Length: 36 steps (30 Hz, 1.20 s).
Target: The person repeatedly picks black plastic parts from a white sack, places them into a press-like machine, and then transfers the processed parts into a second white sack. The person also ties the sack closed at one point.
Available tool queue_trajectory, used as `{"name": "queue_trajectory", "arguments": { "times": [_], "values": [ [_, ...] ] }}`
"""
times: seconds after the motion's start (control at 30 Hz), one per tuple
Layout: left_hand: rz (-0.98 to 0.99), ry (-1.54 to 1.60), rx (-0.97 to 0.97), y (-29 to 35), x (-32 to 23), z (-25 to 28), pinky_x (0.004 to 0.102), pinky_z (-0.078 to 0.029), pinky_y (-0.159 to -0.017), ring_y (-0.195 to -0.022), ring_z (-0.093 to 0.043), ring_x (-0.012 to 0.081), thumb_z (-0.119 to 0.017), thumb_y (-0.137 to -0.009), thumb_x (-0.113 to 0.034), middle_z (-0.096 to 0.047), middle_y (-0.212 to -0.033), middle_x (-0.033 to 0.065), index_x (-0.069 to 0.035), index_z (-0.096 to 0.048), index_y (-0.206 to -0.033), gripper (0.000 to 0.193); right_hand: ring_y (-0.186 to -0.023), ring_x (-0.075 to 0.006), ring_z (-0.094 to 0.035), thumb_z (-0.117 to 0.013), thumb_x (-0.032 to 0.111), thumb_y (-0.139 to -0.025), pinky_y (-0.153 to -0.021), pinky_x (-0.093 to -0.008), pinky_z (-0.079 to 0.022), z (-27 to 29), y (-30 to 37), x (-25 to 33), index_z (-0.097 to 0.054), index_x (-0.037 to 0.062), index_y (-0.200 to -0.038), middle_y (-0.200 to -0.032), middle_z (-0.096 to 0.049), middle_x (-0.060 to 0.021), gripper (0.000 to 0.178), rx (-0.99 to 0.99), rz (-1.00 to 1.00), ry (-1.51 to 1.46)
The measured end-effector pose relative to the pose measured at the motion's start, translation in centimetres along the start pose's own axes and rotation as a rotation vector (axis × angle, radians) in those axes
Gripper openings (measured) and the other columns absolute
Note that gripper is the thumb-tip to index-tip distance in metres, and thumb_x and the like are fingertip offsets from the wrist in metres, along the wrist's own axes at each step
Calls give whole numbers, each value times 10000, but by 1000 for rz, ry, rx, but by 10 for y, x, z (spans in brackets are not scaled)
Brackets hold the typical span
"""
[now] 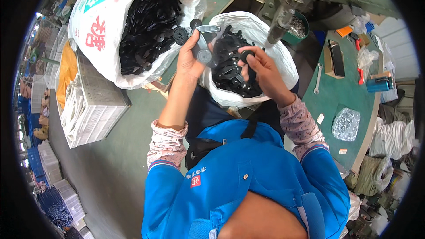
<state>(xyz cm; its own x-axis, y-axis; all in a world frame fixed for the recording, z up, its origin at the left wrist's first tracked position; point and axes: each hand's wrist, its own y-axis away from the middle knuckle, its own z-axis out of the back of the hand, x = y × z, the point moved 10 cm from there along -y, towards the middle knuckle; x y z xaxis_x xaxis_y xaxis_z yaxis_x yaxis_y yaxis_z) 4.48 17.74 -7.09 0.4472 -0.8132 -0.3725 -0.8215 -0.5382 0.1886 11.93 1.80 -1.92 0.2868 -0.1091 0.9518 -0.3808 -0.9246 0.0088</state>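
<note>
Sack (95, 46) at front left, heaped parts (148, 26) inside. Bag (285, 71) right of sack, before person; loose parts (232, 73) inside. Left grip (190, 59) between sack and bag, piece (204, 46) in it. Right grip (265, 71) over bag, ring (246, 55) in it. Crate (99, 117) left, nearer person than sack. Worktop (318, 110) at right: wrench (318, 79) on it, phone (337, 57) right of wrench, plastic packet (346, 124) nearer person.

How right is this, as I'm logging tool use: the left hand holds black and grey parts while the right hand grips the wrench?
Not quite: the right hand isn't gripping the wrench. The head view shows it pinching a round black part; the wrench lies on the green tabletop to the person's right. The left hand does hold black and grey parts.
</note>
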Motion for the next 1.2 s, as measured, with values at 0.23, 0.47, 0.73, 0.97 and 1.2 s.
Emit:
{"name": "queue_trajectory", "arguments": {
  "times": [0.23,0.47,0.73,0.97,1.2],
  "values": [
    [-247,-159,-34,-1,46,-46,354,-517,-803,-895,-589,175,-688,-839,-115,-606,-954,41,-76,-581,-1031,223,-651,-141,-547,-478,147,-965,-564,-260,-445,3,13,-29,-471,-18,-1164,-967,-544,-92,259,-249,23,-192],
    [-318,-305,-25,-6,66,-54,327,-558,-771,-897,-613,166,-686,-850,-126,-625,-993,77,-49,-546,-1113,308,-610,-116,-563,-570,101,-921,-518,-229,-442,30,9,-37,-487,-10,-992,-858,-570,-73,156,-420,87,-56],
    [-135,-287,-74,-10,85,-42,360,-530,-723,-878,-611,177,-678,-865,-261,-624,-995,59,-63,-564,-1076,311,-782,-157,-671,-593,59,-897,-579,-208,-490,67,27,17,-540,-10,-1073,-911,-643,-98,196,-426,147,70],
    [-84,-310,-79,-1,92,-51,341,-558,-731,-884,-624,179,-675,-866,-240,-629,-978,61,-51,-562,-1076,304,-801,-150,-667,-580,113,-928,-636,-213,-537,74,22,35,-572,4,-1227,-945,-660,-81,319,-361,212,-30],
    [-66,-333,-31,6,93,-62,321,-558,-697,-857,-636,187,-672,-866,-236,-641,-954,76,-47,-566,-1067,295,-771,-139,-652,-599,74,-904,-648,-232,-534,91,22,38,-586,-3,-1192,-901,-666,-83,299,-421,194,-6]
  ]
}}
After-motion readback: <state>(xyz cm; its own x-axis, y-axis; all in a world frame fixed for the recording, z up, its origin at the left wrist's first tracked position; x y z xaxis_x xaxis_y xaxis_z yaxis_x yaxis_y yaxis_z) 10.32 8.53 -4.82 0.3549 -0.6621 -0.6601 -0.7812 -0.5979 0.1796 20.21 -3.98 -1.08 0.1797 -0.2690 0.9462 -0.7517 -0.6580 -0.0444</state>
